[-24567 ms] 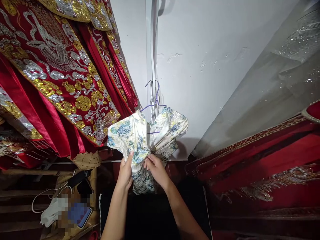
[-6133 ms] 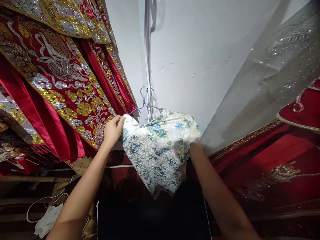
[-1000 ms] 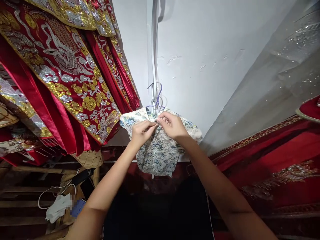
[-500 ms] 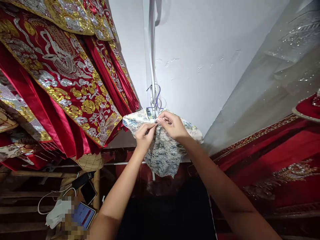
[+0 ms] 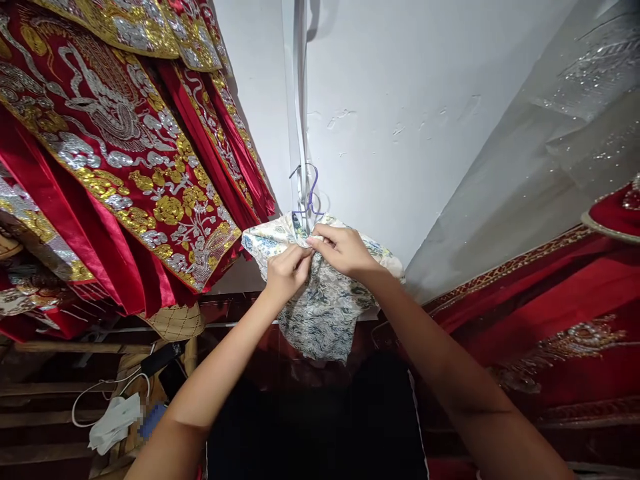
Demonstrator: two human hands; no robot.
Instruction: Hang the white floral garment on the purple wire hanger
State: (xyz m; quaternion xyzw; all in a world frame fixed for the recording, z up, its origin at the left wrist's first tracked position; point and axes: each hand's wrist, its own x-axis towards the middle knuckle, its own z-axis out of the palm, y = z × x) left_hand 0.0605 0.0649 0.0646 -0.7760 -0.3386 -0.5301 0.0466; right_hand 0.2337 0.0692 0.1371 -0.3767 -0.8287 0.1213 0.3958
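Note:
A pale patterned shirt with blue and grey markings hangs on a purple hanger in front of me. Both my hands meet at its front, just below the neckline. My left hand pinches the shirt's front edge with thumb and finger. Right beside it, my right hand grips the same edge from slightly higher. Whatever small fastening may lie between the fingertips is hidden. The hanger's hook is by a pale vertical pole against the wall.
Red embroidered garments hang at left. A sheer sequinned white fabric and red cloth are at right. On a bamboo seat at lower left lie a white cable, a crumpled tissue and a dark device.
My hands stay closed on the shirt front and shift only slightly. My left forearm has swung outward, covering most of the phone on the bamboo seat. The shirt's lower part has moved slightly left.

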